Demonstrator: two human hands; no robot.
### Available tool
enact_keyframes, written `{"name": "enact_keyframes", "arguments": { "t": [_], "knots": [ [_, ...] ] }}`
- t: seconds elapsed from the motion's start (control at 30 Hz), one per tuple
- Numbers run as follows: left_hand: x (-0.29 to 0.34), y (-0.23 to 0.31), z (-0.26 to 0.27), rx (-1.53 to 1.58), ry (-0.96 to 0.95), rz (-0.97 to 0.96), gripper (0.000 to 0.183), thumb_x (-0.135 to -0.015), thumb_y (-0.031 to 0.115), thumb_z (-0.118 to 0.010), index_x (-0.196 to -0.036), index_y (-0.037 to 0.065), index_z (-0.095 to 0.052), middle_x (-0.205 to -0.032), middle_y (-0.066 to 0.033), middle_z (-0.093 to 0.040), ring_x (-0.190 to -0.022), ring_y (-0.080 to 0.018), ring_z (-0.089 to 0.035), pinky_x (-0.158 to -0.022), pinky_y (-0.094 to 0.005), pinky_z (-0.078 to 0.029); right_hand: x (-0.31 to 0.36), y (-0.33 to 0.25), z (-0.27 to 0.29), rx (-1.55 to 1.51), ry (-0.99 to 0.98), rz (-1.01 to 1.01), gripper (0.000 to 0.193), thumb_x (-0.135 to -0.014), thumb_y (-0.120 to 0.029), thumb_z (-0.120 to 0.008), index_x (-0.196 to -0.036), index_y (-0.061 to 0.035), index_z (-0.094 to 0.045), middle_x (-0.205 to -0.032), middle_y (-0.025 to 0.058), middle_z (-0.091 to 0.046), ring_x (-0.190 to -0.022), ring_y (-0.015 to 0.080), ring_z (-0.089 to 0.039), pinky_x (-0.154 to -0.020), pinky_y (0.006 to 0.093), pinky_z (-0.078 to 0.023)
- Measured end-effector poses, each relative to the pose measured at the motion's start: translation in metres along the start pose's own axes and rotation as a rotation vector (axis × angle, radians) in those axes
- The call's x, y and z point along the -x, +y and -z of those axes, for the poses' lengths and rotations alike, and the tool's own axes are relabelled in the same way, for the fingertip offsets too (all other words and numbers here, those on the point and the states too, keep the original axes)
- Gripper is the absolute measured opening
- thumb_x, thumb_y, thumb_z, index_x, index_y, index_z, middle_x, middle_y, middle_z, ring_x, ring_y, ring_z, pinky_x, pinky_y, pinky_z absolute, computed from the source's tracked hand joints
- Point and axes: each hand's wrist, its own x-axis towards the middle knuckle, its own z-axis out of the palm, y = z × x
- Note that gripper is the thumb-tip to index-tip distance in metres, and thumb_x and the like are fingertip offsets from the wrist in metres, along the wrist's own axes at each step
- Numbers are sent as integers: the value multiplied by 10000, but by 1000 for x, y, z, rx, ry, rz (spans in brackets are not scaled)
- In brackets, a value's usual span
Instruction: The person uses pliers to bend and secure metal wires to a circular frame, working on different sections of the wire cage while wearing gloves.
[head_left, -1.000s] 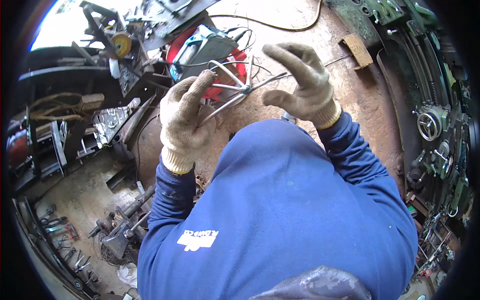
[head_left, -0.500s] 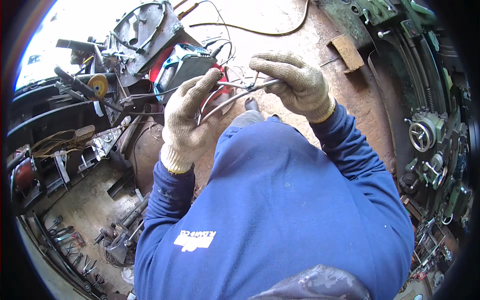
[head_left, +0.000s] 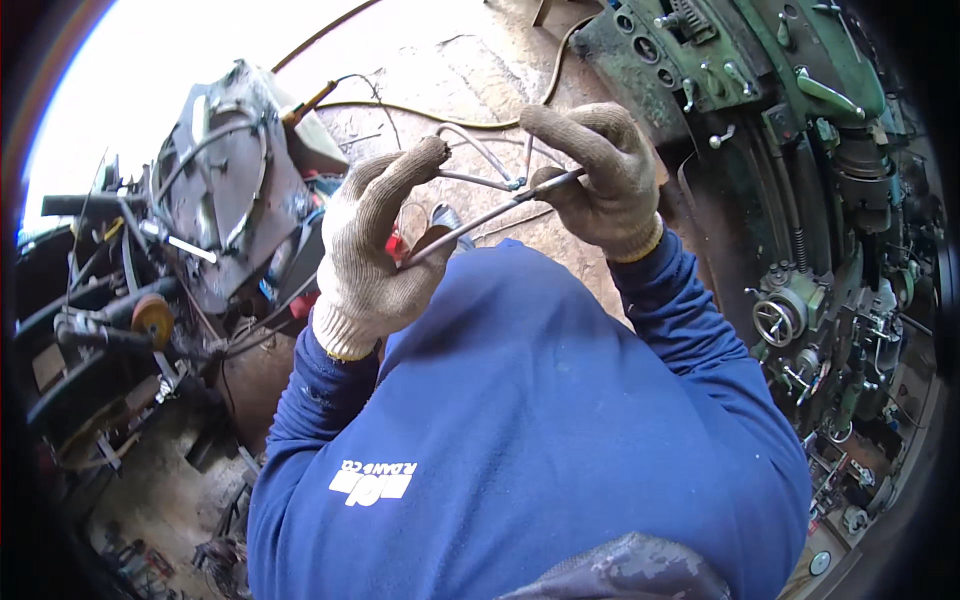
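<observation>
Between my gloved hands is a small frame of thin grey metal rods [head_left: 478,219], joined near its middle by a dark lump that looks like a weld. One long rod slants from lower left to upper right, and other bent rods branch off beyond it. My left hand [head_left: 378,235], in a cream knit glove with dirty fingertips, grips the frame at the left, thumb by the long rod's lower end. My right hand [head_left: 605,180], gloved alike, pinches the rod's upper end, with the index finger reaching to another rod. Part of the frame is hidden behind the fingers.
A large green machine tool [head_left: 660,70] with levers and a handwheel [head_left: 778,320] lines the right side. At left stand a dark metal plate assembly [head_left: 225,190] and a rack with an orange-yellow disc [head_left: 152,320]. A hose [head_left: 420,112] crosses the floor ahead.
My view has swung to the right, bringing more of the green machine in. The rod frame is turned and tilted differently between my hands, which still hold it. The teal-and-grey box is out of view.
</observation>
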Motion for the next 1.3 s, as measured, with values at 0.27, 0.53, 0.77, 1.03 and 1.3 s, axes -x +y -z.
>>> {"name": "enact_keyframes", "arguments": {
  "t": [0.27,0.53,0.77,1.03,1.3],
  "knots": [
    [-93,-43,12,-119,-28,-80,647,-677,46,-764,-1312,54,-644,-1136,-180,-682,-1054,-371,-663,-898,-442,-519,-62,71,-13,-242,-37,-73,532,-797,-303,-844,-1265,-101,-693,-681,12,-559,-575,189,-583,-535,346,-455],
    [-161,-67,-5,-269,29,-14,616,-662,42,-765,-1272,88,-690,-1121,-177,-677,-994,-358,-653,-881,-431,-506,-118,175,-19,-283,-70,130,476,-821,-323,-822,-1208,-68,-715,-677,80,-605,-551,246,-580,-518,375,-442],
    [-228,-73,-43,-394,152,111,618,-660,22,-746,-1273,74,-690,-1113,-163,-683,-982,-340,-650,-892,-420,-504,-166,272,-23,-434,-107,207,579,-781,-442,-820,-1233,-98,-707,-630,64,-557,-505,227,-536,-485,373,-408],
    [-264,-81,-66,-464,352,234,646,-637,-14,-730,-1276,57,-682,-1108,-158,-685,-977,-331,-660,-878,-409,-517,-219,321,-34,-638,-226,244,582,-761,-362,-851,-1250,-85,-699,-642,49,-544,-537,208,-546,-504,358,-425],
    [-259,-98,-43,-350,381,417,679,-693,-122,-697,-1359,-48,-583,-1342,-201,-576,-1246,-284,-597,-1085,-388,-464,-255,328,-87,-768,-310,275,500,-796,-259,-851,-1233,-69,-698,-738,82,-626,-608,234,-599,-569,356,-489]
  ]
}}
